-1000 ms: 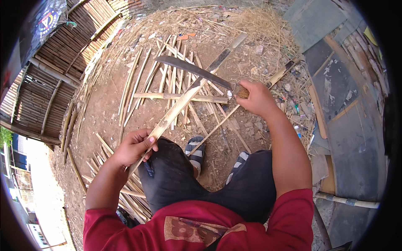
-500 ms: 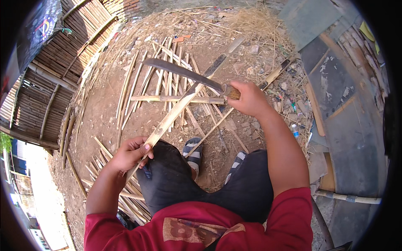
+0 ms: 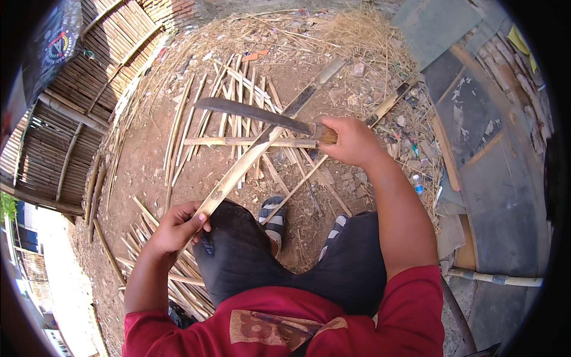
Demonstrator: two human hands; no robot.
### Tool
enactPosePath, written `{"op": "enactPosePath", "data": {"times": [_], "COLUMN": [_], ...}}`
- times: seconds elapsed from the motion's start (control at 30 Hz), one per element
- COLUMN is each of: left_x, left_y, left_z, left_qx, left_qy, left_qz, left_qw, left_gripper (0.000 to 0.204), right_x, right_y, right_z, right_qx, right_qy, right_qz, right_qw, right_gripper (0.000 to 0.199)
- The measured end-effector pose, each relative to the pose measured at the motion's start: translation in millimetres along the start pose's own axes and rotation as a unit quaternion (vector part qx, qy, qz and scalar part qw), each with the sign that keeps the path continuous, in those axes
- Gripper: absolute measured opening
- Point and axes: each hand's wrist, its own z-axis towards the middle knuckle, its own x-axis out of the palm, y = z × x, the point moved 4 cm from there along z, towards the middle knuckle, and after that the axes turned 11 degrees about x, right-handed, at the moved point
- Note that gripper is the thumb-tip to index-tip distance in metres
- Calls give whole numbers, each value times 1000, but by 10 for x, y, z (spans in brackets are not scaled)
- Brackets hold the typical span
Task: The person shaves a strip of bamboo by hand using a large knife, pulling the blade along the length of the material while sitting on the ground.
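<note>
My left hand (image 3: 180, 227), beside my left thigh, is closed around the near end of a long split bamboo strip (image 3: 232, 178). The strip slants away to the far right, its pale inner face showing nearby and dark patches farther up. A machete (image 3: 256, 114) is in my right hand (image 3: 353, 143), gripped by its wooden handle, with the dark blade pointing left. In the picture the blade crosses over the strip; whether they touch I cannot tell. Beneath them a bamboo pole (image 3: 223, 141) lies crosswise over several thin bamboo strips (image 3: 178, 128).
More split strips (image 3: 193, 288) are heaped by my left leg. My sandalled feet (image 3: 274, 217) are on the dirt ground. Dry straw (image 3: 369, 35) and rubble lie at the back. Dark panels (image 3: 493, 172) stand at right, near a plastic bottle (image 3: 417, 184); a bamboo wall (image 3: 71, 131) is at left.
The machete blade has dropped slightly toward me and a little left, its tip most. My left hand has shifted slightly nearer with the strip still held.
</note>
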Motion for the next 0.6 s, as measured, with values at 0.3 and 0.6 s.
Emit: {"op": "enactPosePath", "data": {"times": [0.3,0.6], "left_x": [-76,-130], "left_y": [13,127], "left_z": [-94,-216], "left_qx": [32,14], "left_qy": [11,-3], "left_qz": [51,1], "left_qw": [998,1000], "left_gripper": [22,21], "right_x": [-70,-41], "right_y": [-563,-55], "right_z": [78,35], "right_qx": [91,-49], "right_qy": [-94,-53], "right_qz": [89,26], "right_qw": [987,997], "right_gripper": [48,36]}}
